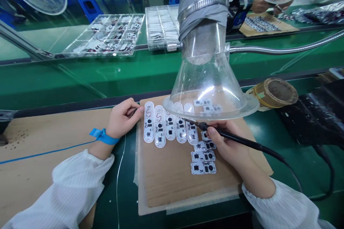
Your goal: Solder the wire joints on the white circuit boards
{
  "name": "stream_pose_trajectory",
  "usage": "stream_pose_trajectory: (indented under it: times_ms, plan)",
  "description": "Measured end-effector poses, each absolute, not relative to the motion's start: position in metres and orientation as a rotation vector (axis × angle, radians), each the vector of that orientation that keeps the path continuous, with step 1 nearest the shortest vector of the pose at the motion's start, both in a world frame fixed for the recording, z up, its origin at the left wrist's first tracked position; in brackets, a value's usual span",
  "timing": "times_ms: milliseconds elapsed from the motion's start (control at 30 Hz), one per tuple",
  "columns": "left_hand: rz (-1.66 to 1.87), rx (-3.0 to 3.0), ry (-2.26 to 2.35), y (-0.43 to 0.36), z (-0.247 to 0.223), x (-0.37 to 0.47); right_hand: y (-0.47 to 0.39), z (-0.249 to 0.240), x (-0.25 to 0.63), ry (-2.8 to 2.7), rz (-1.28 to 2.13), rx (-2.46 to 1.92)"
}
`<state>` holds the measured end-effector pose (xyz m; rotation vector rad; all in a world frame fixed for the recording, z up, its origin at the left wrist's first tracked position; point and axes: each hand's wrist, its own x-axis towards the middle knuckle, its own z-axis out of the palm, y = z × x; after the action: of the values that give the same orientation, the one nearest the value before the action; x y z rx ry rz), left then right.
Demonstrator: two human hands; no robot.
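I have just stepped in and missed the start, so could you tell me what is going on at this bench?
A person in white sleeves is working on small circuit boards lined up on a cardboard sheet. The right hand holds a soldering iron with its tip at one board in the row. The left hand holds a thin wire beside the leftmost board. A clear fume hood hangs just above. More boards lie stacked near the right hand.

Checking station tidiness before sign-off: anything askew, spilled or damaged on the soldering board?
Nothing looks damaged or spilled. The white oblong boards stand in a neat row; the small rectangular boards lie stacked in a slightly ragged column. The right hand holds the soldering iron; the left hand pinches thin solder wire.
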<state>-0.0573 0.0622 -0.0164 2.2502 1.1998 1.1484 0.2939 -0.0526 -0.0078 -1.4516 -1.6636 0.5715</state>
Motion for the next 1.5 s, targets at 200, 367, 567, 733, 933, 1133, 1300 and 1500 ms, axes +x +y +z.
stream_pose_trajectory:
  times_ms: [200,367,567,733,933,1133,1300,1500]
  plan:
    - [1.115,2.279,1.205,0.062,-0.016,-0.057,-0.053,-0.008,0.292,-1.681,0.576,-1.44]
    - [1.082,2.314,1.199,0.061,-0.014,-0.054,-0.054,-0.007,0.292,-1.717,0.529,-1.456]
    - [1.089,2.298,1.203,0.062,-0.013,-0.057,-0.054,-0.004,0.292,-1.665,0.573,-1.448]
    - [1.117,2.278,1.205,0.062,-0.013,-0.059,-0.053,-0.005,0.29,-1.618,0.608,-1.429]
    - [1.103,2.3,1.21,0.063,-0.012,-0.058,-0.052,-0.006,0.287,-1.67,0.65,-1.409]
    - [1.088,2.326,1.186,0.062,-0.01,-0.057,-0.052,-0.008,0.287,-1.7,0.673,-1.42]
    - [1.077,2.353,1.149,0.061,-0.009,-0.055,-0.053,-0.003,0.285,-1.724,0.676,-1.467]
    - [1.154,2.262,1.215,0.067,-0.009,-0.069,-0.051,0.022,0.281,-1.742,0.693,-1.506]
